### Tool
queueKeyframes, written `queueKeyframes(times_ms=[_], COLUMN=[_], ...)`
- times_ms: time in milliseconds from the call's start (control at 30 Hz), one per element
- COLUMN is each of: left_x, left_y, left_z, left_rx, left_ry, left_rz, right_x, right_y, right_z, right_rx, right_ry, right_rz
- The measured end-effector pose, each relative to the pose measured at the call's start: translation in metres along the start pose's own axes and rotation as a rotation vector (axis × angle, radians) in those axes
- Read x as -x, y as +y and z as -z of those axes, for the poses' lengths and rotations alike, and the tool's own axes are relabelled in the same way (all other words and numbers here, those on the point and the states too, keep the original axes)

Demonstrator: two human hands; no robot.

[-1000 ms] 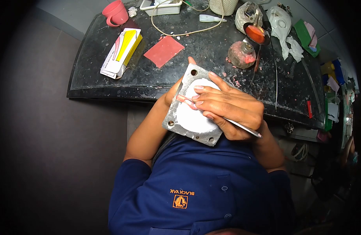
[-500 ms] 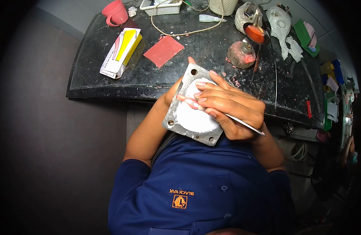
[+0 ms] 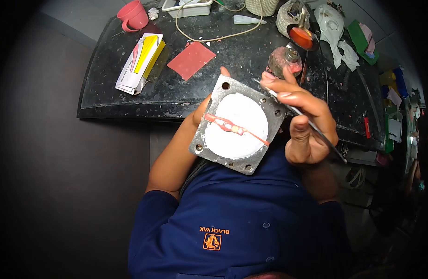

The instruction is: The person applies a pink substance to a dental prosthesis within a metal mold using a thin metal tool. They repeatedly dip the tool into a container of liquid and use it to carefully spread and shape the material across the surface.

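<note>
My left hand (image 3: 201,111) grips a square metal flask plate (image 3: 201,136) from its left side and underneath; most of its fingers are hidden. White plaster (image 3: 230,102) fills the round middle of the plate. Across the plaster runs a narrow strip of pink wax (image 3: 215,120), with a few tooth-coloured pieces (image 3: 235,129) set in it. To the right of the plate, apart from it, my right hand (image 3: 314,109) holds a slim metal hand tool (image 3: 334,149) slantwise between its fingers. One tip of the tool points up toward the bench.
On the dark bench (image 3: 116,100) lie a pink wax sheet (image 3: 191,60) and a yellow-and-white box (image 3: 139,63). A pink mug (image 3: 132,16) stands at the far left. Toward the right are a glass burner (image 3: 283,60), a pan of red wax (image 3: 301,38) and a cable (image 3: 214,39) farther back.
My right hand has lifted off the plaster and moved right with the tool, uncovering the wax strip. The plate stays in my left hand, nearly in place.
</note>
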State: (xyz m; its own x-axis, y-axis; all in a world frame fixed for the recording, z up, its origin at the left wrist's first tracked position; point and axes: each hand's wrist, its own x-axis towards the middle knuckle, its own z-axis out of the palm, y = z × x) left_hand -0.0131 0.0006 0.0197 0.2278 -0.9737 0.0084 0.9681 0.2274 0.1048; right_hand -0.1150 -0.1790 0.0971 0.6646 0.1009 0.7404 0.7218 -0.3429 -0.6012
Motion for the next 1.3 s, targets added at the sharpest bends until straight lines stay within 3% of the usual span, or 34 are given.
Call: queueKeyframes(times_ms=[100,167,200,233,267,367,400,433,500,567,633,700,767,833,933,967,1067,1100,1167,1233,1300], left_x=[0.003,-0.001,-0.002,-0.003,0.001,0.001,0.002,0.001,-0.002,0.003,0.007,0.002,-0.001,-0.002,0.002,0.003,0.008,0.007,0.004,0.009,0.014], left_y=[-0.009,-0.002,0.0,0.002,0.008,0.001,-0.001,0.001,0.007,0.009,0.008,0.003,0.002,0.006,-0.003,-0.002,0.002,0.002,0.001,0.005,0.004], left_z=[-0.014,0.004,0.017,0.028,0.024,0.007,0.001,0.015,0.047,0.048,0.037,0.018,0.014,0.026,0.017,0.016,0.016,0.016,0.019,0.036,0.026], left_rx=[-0.156,-0.09,0.116,0.32,-0.009,0.012,-0.032,-0.032,0.019,-0.043,-0.165,-0.131,-0.126,-0.104,0.323,0.322,-0.146,-0.145,-0.135,-0.048,-0.096], left_ry=[0.111,0.066,-0.125,-0.316,-0.026,0.129,0.179,0.179,-0.043,-0.007,0.06,0.006,0.151,0.151,-0.12,-0.118,0.187,0.187,-0.08,-0.047,0.164], left_rz=[-0.037,0.034,0.101,0.165,0.106,0.012,-0.012,-0.012,0.105,0.06,-0.032,-0.017,0.027,0.065,0.006,0.007,-0.076,-0.077,-0.123,-0.145,-0.216], right_x=[0.005,0.014,0.001,0.005,0.004,0.0,-0.001,-0.004,-0.008,-0.007,-0.011,-0.01,-0.01,-0.007,-0.007,-0.006,-0.007,-0.003,0.007,0.014,0.016], right_y=[-0.002,0.012,0.0,0.002,0.003,0.006,0.004,0.004,0.0,-0.002,0.003,0.002,0.002,0.002,0.006,0.007,-0.003,-0.001,0.001,-0.007,-0.011], right_z=[-0.003,-0.003,0.002,-0.001,-0.002,0.002,-0.004,-0.008,-0.014,-0.018,-0.022,-0.016,-0.012,-0.011,-0.009,-0.009,0.009,0.012,0.011,0.009,0.009], right_rx=[-0.102,-0.245,-0.266,-0.11,-0.09,0.019,0.032,0.076,0.166,0.278,0.407,0.375,0.342,0.287,0.33,0.372,0.287,0.214,0.147,0.132,0.137], right_ry=[0.09,0.032,-0.029,0.008,-0.003,-0.179,-0.147,-0.154,-0.207,-0.262,-0.167,-0.158,-0.149,-0.238,-0.276,-0.247,-0.128,-0.064,-0.012,-0.01,-0.011], right_rz=[-0.078,0.013,-0.098,-0.001,0.003,0.051,0.051,0.112,0.151,0.131,0.15,0.129,0.113,0.09,0.106,0.109,0.02,-0.006,0.025,-0.093,-0.125])
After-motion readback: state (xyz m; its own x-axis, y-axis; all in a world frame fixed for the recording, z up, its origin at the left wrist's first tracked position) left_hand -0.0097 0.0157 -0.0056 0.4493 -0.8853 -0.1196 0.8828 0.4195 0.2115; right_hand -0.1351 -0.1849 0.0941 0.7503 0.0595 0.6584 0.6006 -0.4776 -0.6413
